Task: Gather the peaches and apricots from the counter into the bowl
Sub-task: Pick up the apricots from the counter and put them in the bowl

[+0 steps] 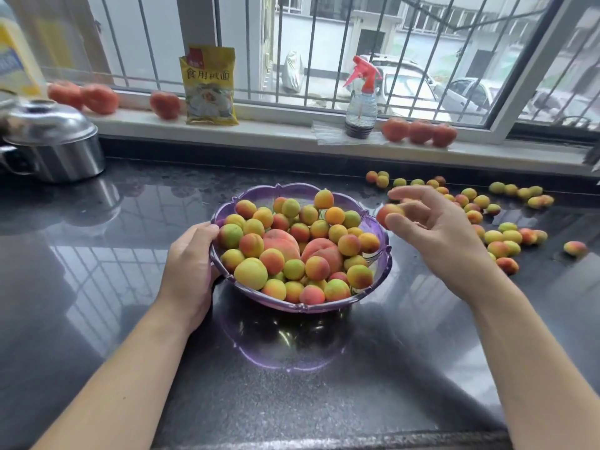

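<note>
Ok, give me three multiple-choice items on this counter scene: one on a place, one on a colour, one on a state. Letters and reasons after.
1. Where do the loose apricots still lie?
A. On the counter to the right of the bowl
B. On the windowsill
C. Inside the steel pot

2. What colour is the bowl?
A. Green
B. Clear purple
C. White

3. What is the left hand doing?
A. Lifting the spray bottle
B. Resting flat on the counter
C. Gripping the bowl's rim

Answers:
1. A, small fruit is scattered on the dark counter past the right hand.
2. B, its scalloped wall is see-through purple.
3. C, the fingers curl over the left rim, while the right hand carries an apricot toward the bowl.
</note>
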